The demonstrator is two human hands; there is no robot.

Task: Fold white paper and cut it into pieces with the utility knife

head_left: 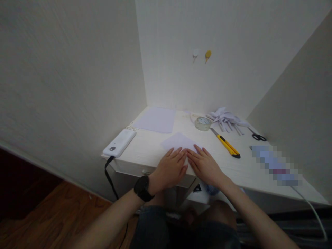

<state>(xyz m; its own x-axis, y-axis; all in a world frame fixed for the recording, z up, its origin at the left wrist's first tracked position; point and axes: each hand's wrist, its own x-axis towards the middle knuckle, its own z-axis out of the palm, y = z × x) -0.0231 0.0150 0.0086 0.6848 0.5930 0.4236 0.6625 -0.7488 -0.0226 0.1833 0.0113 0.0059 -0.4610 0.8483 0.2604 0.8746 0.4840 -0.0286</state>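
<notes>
A sheet of white paper (178,140), angled like a diamond, lies on the desk near its front edge. Flat on its left part rests my left hand (171,166), fingers stretched out, a black watch on the wrist. My right hand (203,164) presses on the paper's right part with its fingers extended. The fingertips of both hands meet or nearly meet at the middle. Both hands cover the paper's near part, so its lower edge is hidden.
A paper stack (157,119) lies at the back left, a white power bank (119,143) at the left edge. Further right are a tape roll (203,123), a yellow box cutter (226,143), folded paper pieces (225,119), black scissors (258,137) and a blurred-out object (275,166). Walls enclose the desk.
</notes>
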